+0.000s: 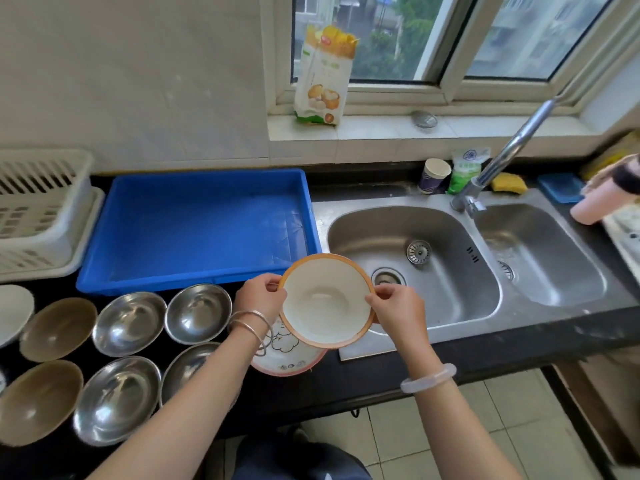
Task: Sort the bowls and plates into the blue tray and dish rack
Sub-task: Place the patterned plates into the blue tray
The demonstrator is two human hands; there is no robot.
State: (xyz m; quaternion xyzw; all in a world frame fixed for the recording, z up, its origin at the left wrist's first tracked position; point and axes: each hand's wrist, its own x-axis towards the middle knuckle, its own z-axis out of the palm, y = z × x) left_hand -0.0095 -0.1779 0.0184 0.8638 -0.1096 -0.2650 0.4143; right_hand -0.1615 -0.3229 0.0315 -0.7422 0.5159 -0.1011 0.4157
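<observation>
I hold a white plate with an orange rim (325,303) in both hands, tilted toward me, above the counter's front edge beside the sink. My left hand (260,299) pinches its left rim and my right hand (394,311) its right rim. Under it lies a pink-rimmed patterned plate (289,355) on the counter. The blue tray (197,230) sits empty behind, and the white dish rack (38,216) stands at the far left. Several steel bowls (129,323) and two brown bowls (57,329) rest on the counter at the left, with a white dish (12,311) at the edge.
A double steel sink (450,271) with a tall faucet (502,161) fills the right side. Behind it stand a paper cup (434,175), a green packet (465,169), a yellow sponge (509,183) and a pink cup (595,206). A flour bag (323,77) leans on the windowsill.
</observation>
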